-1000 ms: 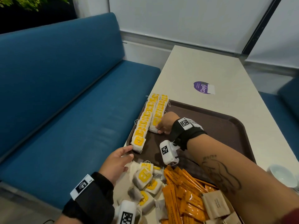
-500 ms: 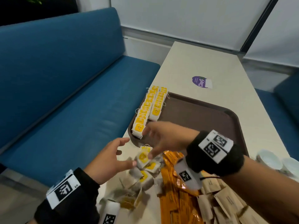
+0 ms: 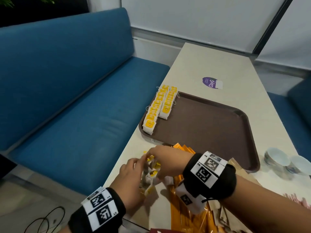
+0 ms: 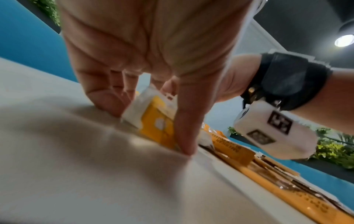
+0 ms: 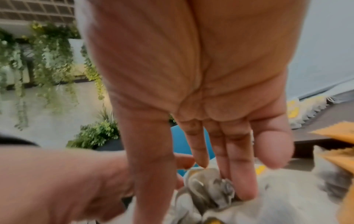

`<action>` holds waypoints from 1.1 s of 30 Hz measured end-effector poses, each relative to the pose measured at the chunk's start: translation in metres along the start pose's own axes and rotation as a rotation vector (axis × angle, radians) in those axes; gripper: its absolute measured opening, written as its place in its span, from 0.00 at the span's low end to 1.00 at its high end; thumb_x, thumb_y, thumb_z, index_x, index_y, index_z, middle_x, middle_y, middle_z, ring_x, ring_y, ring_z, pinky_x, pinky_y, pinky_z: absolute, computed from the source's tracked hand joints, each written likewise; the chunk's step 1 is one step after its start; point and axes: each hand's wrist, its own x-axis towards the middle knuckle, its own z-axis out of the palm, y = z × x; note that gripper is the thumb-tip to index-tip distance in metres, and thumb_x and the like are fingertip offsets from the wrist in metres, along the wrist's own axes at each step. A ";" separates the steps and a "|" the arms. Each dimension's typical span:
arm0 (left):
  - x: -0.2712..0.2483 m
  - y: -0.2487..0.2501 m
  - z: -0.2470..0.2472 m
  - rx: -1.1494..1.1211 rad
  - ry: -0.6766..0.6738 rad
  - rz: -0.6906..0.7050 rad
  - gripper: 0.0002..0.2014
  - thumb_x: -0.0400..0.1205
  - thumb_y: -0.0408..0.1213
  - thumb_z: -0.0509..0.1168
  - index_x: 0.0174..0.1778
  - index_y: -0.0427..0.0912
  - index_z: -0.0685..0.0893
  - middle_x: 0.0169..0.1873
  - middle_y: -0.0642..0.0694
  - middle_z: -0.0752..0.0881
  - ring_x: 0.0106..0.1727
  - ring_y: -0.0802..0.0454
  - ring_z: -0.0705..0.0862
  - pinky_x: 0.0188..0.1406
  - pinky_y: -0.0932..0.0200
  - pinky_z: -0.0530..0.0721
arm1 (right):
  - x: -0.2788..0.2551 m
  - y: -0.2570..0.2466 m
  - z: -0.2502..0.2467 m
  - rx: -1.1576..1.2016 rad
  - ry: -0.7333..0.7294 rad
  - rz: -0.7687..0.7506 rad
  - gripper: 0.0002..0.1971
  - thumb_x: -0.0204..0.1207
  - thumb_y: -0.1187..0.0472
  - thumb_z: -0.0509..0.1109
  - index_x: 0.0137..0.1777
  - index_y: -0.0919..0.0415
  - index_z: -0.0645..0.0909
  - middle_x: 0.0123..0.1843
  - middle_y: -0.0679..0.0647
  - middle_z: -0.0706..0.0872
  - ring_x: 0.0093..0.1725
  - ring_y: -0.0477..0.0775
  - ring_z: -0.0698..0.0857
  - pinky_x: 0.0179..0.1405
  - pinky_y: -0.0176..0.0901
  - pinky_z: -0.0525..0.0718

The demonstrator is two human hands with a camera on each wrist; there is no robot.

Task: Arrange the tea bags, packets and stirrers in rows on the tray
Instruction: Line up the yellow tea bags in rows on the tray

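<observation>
Two rows of yellow-labelled tea bags (image 3: pixel 152 115) lie along the left edge of the brown tray (image 3: pixel 210 132). In front of the tray, both hands meet over a loose pile of tea bags (image 3: pixel 151 174) on the table. My left hand (image 3: pixel 133 175) pinches a small bunch of tea bags (image 4: pixel 155 121) between thumb and fingers. My right hand (image 3: pixel 166 160) reaches in from the right, its straight fingers (image 5: pixel 243 178) touching the crumpled tea bags (image 5: pixel 210 186). Orange packets (image 3: pixel 185 207) lie under the right wrist.
Brown paper packets (image 3: pixel 239 167) and pale red stirrers (image 3: pixel 296 199) lie at the lower right. White cups (image 3: pixel 277 157) stand right of the tray. A purple sticker (image 3: pixel 212 82) is on the table beyond it. A blue sofa (image 3: pixel 67 98) runs along the left table edge.
My right hand has left the second tea bag row on the tray and come back to the loose pile. My left hand has closed in on the same pile and taken hold of tea bags.
</observation>
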 end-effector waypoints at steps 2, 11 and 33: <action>0.004 0.000 0.000 0.004 0.065 -0.011 0.53 0.72 0.37 0.72 0.81 0.53 0.39 0.73 0.48 0.59 0.72 0.47 0.65 0.69 0.59 0.68 | -0.004 0.002 -0.004 0.075 0.017 -0.005 0.36 0.68 0.57 0.80 0.75 0.56 0.68 0.67 0.54 0.79 0.63 0.55 0.79 0.60 0.50 0.81; 0.011 0.004 0.000 0.137 -0.062 0.012 0.74 0.56 0.63 0.78 0.77 0.53 0.24 0.78 0.46 0.24 0.81 0.42 0.29 0.82 0.47 0.44 | -0.024 0.024 0.004 -0.076 0.114 0.176 0.34 0.63 0.48 0.81 0.69 0.54 0.76 0.63 0.53 0.80 0.60 0.56 0.80 0.57 0.50 0.83; 0.022 0.010 0.022 0.177 0.223 0.138 0.19 0.83 0.55 0.56 0.66 0.52 0.69 0.66 0.51 0.66 0.64 0.52 0.68 0.57 0.63 0.65 | -0.022 0.024 0.024 -0.016 0.256 0.134 0.08 0.76 0.62 0.66 0.52 0.56 0.84 0.54 0.53 0.82 0.53 0.55 0.81 0.49 0.47 0.82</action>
